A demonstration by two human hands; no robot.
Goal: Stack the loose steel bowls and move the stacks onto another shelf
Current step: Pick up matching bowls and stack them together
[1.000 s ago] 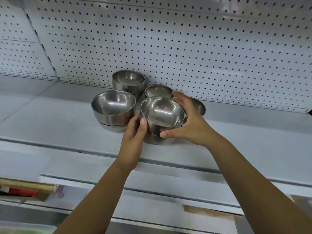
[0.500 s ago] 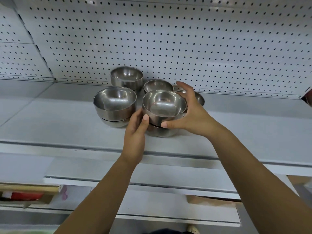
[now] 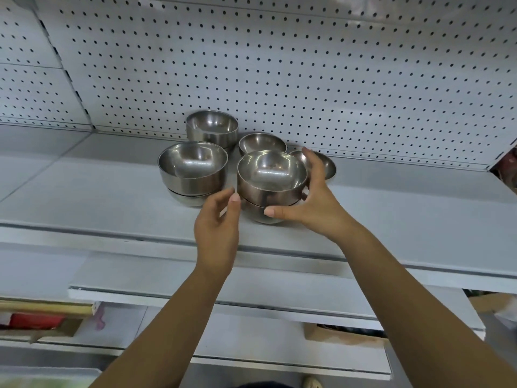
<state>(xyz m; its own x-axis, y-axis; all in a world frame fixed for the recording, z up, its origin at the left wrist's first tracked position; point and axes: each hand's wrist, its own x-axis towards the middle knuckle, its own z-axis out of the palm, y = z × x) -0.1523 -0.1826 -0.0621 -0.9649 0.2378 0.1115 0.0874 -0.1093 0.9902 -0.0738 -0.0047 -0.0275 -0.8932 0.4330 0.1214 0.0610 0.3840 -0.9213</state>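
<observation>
The fingers (image 3: 314,166) of our right hand (image 3: 316,208) are curled round the front stack of steel bowls (image 3: 270,186) on the shelf (image 3: 112,197), our left hand (image 3: 216,219) hovers relaxed just beside it, and we judge this smooth, stiff, light steel slippery, so best supported low, under the bottom bowl.

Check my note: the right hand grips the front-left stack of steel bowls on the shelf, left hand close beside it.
Wrong stack. The head view shows the right hand gripping the front-right stack of steel bowls, not the front-left stack. The rest holds: it is on the shelf, and the left hand is close beside it.
</observation>
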